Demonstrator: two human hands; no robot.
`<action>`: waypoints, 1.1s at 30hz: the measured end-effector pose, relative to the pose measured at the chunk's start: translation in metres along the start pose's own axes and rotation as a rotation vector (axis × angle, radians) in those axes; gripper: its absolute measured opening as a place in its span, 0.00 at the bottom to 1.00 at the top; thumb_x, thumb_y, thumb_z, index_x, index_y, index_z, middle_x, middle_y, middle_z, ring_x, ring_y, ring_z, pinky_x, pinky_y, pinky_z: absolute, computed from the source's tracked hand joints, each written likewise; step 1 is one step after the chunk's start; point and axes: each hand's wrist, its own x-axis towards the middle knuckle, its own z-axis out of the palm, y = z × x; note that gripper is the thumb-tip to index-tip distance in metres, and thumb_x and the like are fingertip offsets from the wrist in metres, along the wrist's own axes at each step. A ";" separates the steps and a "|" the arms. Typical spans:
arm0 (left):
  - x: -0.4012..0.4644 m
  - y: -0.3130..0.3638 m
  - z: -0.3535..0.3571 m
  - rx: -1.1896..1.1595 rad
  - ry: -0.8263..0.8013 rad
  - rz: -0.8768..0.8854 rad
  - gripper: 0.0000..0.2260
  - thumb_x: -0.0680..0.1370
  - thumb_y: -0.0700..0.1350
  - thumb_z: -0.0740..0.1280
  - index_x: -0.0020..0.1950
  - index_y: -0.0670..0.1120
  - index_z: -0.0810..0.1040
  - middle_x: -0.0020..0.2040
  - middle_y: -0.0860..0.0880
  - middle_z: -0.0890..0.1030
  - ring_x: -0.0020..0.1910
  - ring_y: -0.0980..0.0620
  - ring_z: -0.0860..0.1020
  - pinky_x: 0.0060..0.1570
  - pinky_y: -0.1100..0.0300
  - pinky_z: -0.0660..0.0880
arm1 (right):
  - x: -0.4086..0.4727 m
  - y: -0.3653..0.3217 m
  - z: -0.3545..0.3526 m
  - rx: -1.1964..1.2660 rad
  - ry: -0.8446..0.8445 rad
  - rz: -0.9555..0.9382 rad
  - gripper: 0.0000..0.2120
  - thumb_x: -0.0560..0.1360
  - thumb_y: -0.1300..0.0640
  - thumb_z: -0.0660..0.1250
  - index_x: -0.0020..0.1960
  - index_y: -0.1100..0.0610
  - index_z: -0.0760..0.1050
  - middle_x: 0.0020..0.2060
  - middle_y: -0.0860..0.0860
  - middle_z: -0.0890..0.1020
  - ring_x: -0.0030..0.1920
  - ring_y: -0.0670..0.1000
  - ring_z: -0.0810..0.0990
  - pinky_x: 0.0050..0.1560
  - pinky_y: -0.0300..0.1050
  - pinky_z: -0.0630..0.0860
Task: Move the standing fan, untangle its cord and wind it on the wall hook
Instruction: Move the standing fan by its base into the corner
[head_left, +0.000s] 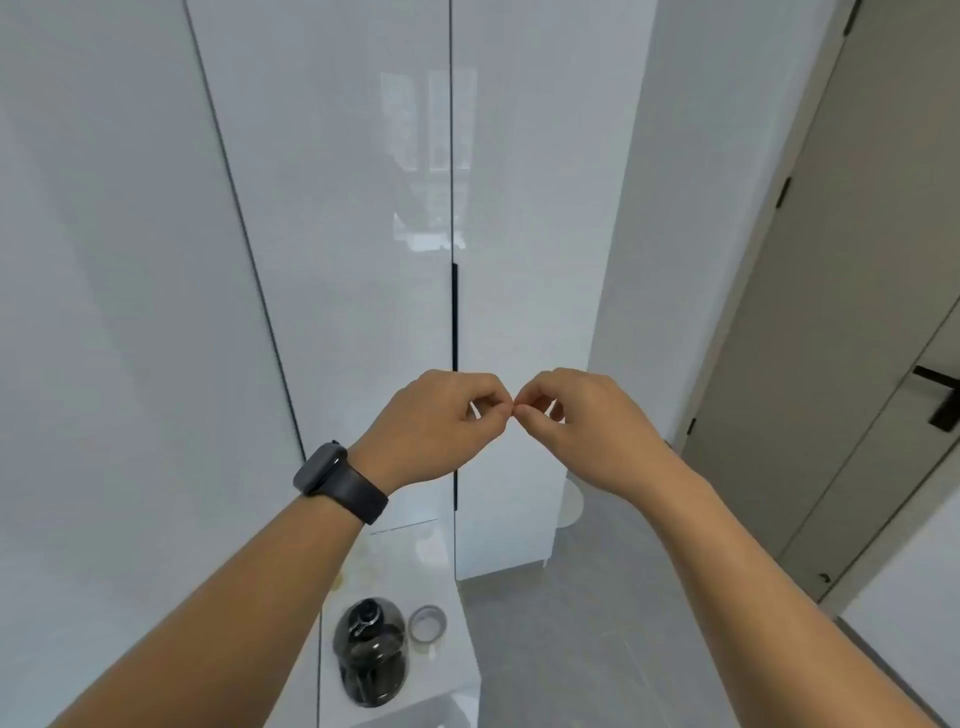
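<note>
Both hands are held up before the white cabinet doors (332, 218), fingertips meeting; the left hand (434, 426) and right hand (582, 426) each show a curled, pinching grip, though nothing can be seen between them (perhaps something thin). Neither fan, cord nor hook is in view. The fan would likely be top-heavy, best taken by its pole; the cord limp and easily kinked.

We've 1 view only: head cam, wide-angle, facing fwd and down past both forearms, close to the white cupboard doors (332, 218), grey floor (587, 623) low, door (841, 338) at right.
</note>
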 end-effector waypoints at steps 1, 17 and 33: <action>0.007 0.007 0.005 0.011 -0.006 0.007 0.07 0.82 0.52 0.65 0.48 0.58 0.83 0.38 0.71 0.78 0.34 0.64 0.76 0.38 0.62 0.69 | -0.001 0.007 -0.005 0.007 0.002 0.011 0.06 0.79 0.43 0.64 0.49 0.42 0.78 0.42 0.35 0.79 0.46 0.40 0.78 0.51 0.50 0.79; 0.126 -0.014 0.094 0.001 -0.140 0.017 0.07 0.82 0.56 0.64 0.51 0.60 0.82 0.42 0.64 0.81 0.41 0.60 0.80 0.44 0.59 0.77 | 0.051 0.128 -0.010 -0.046 -0.073 0.166 0.05 0.80 0.45 0.65 0.50 0.43 0.79 0.43 0.36 0.79 0.46 0.41 0.78 0.50 0.48 0.79; 0.284 0.021 0.217 -0.023 -0.282 0.087 0.06 0.81 0.55 0.64 0.50 0.60 0.81 0.43 0.62 0.82 0.41 0.59 0.80 0.45 0.56 0.78 | 0.086 0.302 -0.060 -0.101 -0.015 0.299 0.04 0.80 0.48 0.65 0.50 0.44 0.79 0.44 0.38 0.80 0.46 0.41 0.78 0.49 0.46 0.78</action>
